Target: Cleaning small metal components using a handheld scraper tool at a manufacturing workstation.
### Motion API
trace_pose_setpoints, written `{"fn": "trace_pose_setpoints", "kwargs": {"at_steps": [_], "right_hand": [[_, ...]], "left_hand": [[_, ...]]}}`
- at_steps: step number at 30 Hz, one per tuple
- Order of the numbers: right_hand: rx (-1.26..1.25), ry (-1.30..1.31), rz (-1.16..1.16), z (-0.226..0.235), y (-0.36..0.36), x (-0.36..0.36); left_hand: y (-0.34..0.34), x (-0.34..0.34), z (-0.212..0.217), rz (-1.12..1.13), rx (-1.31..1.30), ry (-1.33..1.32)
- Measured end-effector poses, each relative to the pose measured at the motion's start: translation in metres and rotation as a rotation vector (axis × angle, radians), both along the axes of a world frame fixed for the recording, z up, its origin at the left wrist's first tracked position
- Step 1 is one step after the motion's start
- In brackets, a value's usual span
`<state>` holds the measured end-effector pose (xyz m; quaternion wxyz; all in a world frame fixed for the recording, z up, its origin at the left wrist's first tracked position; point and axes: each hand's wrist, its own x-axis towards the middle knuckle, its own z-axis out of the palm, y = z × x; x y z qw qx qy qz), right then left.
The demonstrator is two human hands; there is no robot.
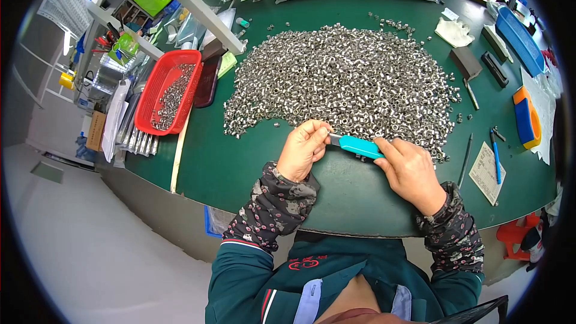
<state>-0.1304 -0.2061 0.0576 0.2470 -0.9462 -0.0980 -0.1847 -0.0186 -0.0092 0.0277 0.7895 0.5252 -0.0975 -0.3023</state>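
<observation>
A teal-handled utility knife (pixel 360 146) lies across the gap between my hands, its short blade pointing left. My right hand (pixel 411 169) is closed round the rear end of its handle. The blade tip meets the pinched thumb and forefinger of my left hand (pixel 305 149). A glint of metal shows at those fingertips, but what they pinch is too small and covered to make out. Just beyond both hands, a wide heap of small shiny metal rings (pixel 336 78) spreads over the green table (pixel 354 195).
To the left, a red plastic basket (pixel 144 108) holds more metal pieces. On the right lie a blue pen (pixel 496 159), a paper slip (pixel 486 174), an orange-and-blue holder (pixel 527 118) and a brown block (pixel 465 63). A white frame post (pixel 210 15) rises at the back left.
</observation>
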Motion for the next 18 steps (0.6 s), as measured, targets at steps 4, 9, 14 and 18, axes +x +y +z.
{"fn": "trace_pose_setpoints", "kwargs": {"at_steps": [4, 9, 14, 18], "right_hand": [[-0.030, -0.028, 0.003, 0.0016, 0.0000, -0.0002], [-0.046, -0.039, 0.009, 0.0023, 0.0002, 0.0001], [-0.047, -0.068, 0.025, 0.0008, -0.0009, 0.0005], [-0.049, -0.072, 0.033, 0.0006, -0.0018, 0.0007]], "left_hand": [[-0.0003, 0.0000, 0.0005, -0.001, 0.022, -0.014], [0.0003, 0.0001, 0.0002, -0.001, 0.049, -0.023], [0.0002, -0.0004, 0.0018, -0.001, 0.069, -0.025], [0.0010, 0.0002, 0.0023, -0.019, 0.084, -0.003]]}}
